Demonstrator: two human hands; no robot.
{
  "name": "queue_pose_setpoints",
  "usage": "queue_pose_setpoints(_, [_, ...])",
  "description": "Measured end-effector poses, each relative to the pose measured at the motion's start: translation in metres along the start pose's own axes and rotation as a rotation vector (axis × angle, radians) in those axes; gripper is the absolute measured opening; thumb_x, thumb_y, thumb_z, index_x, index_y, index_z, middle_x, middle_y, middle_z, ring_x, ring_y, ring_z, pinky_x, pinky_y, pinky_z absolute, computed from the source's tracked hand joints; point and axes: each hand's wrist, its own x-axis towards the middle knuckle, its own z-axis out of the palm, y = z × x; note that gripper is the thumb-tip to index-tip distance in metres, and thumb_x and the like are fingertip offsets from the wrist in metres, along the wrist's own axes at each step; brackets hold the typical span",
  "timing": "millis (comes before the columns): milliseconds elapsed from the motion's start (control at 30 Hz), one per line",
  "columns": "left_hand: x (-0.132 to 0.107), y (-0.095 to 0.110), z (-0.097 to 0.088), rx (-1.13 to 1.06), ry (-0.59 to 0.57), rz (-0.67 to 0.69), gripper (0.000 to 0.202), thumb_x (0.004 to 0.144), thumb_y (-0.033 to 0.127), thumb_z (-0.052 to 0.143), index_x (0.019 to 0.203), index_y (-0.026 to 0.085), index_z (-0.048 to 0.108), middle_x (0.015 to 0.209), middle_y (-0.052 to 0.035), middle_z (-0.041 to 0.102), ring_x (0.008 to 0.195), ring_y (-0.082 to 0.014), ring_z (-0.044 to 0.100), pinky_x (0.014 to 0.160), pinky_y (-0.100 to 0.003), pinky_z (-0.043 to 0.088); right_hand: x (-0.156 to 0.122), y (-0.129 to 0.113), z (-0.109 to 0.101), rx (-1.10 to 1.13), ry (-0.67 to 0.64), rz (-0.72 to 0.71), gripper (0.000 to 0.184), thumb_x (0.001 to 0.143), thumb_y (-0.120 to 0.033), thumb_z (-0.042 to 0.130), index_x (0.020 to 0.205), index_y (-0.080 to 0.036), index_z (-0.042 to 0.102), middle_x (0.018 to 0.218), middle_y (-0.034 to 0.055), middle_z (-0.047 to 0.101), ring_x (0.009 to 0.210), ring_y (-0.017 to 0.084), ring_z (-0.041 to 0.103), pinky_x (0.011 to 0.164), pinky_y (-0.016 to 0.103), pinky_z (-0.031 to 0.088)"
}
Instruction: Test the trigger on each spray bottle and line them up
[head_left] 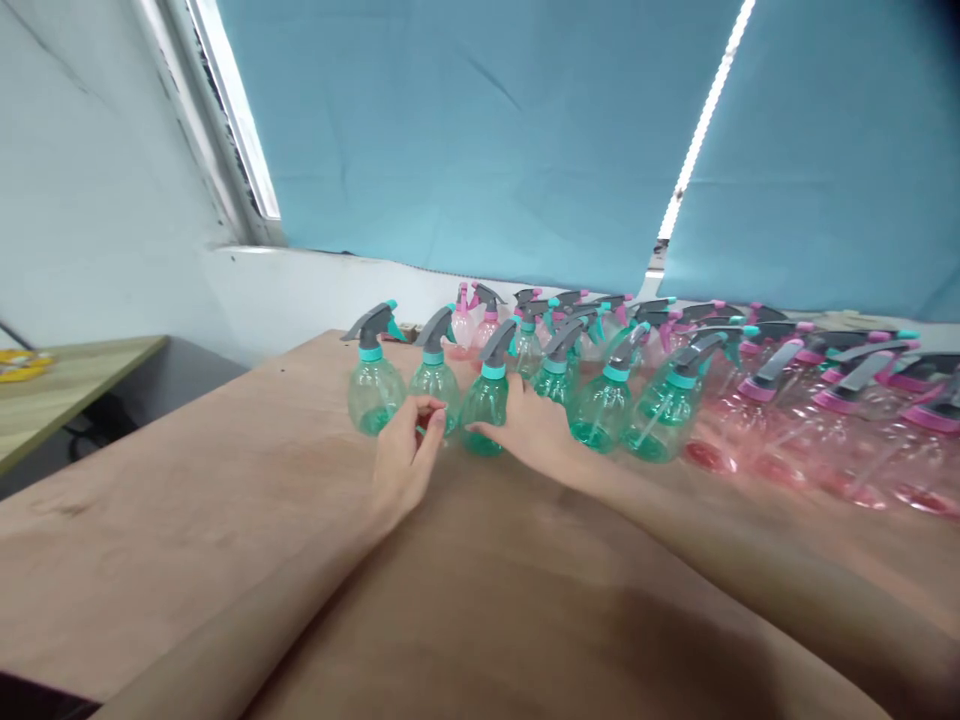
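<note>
My right hand (pixel 534 426) is at the right side of a green spray bottle (pixel 484 408) with a grey trigger head and turquoise collar, thumb across its front and fingers along its side. My left hand (pixel 409 455) is closed in a loose pinch before another green spray bottle (pixel 433 378); whatever is between its fingertips, if anything, is too small to make out. Left of that hand stands a third green spray bottle (pixel 373 390), upright. More green bottles line up to the right, the closest one (pixel 553 380) partly behind my right hand.
Pink spray bottles (pixel 757 420) crowd the right side of the wooden table (pixel 480 580), and more stand in rows behind. A blue sheet (pixel 480 130) covers the window at the back. Another table (pixel 97 375) with a yellow item (pixel 22 365) is at far left.
</note>
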Motion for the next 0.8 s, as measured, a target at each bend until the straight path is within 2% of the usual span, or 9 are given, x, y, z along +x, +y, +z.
queue_pose_setpoints(300, [0.001,-0.002,-0.001,-0.055,-0.050,-0.019,0.027,0.096,0.039,0.036,0.097,0.019,0.055,0.066,0.0024,0.059,0.055,-0.0122,0.056,0.056,-0.026,0.046,0.015,-0.003,-0.002,-0.022,-0.050,0.035,0.090,0.078,-0.048,0.067,0.144,-0.005,0.024,0.119,0.0255,0.061,0.099,0.037,0.065,0.078,0.043,0.049])
queue_pose_setpoints(533, [-0.002,0.003,-0.001,-0.063,-0.107,-0.030,0.028,0.096,0.037,0.035,0.094,0.019,0.055,0.062,0.0040,0.056,0.053,-0.0122,0.056,0.056,-0.025,0.046,0.018,-0.004,-0.002,-0.010,-0.075,0.054,0.084,0.080,-0.048,0.066,0.142,-0.005,0.029,0.114,0.0256,0.064,0.101,0.037,0.065,0.079,0.043,0.048])
queue_pose_setpoints(700, [-0.003,0.004,0.001,-0.079,-0.137,-0.030,0.028,0.096,0.039,0.035,0.093,0.019,0.054,0.061,0.0044,0.055,0.052,-0.0122,0.056,0.055,-0.025,0.046,0.006,-0.002,-0.005,0.030,-0.037,0.019,0.088,0.082,-0.046,0.065,0.147,-0.006,0.020,0.125,0.0253,0.059,0.102,0.037,0.065,0.079,0.043,0.050])
queue_pose_setpoints(800, [-0.003,0.004,0.000,-0.081,-0.144,-0.027,0.028,0.096,0.039,0.035,0.093,0.019,0.055,0.061,0.0044,0.056,0.052,-0.0121,0.056,0.056,-0.025,0.046,-0.011,0.008,-0.012,0.068,0.025,-0.065,0.080,0.083,-0.046,0.063,0.145,-0.010,0.027,0.123,0.0203,0.062,0.100,0.035,0.065,0.076,0.042,0.051])
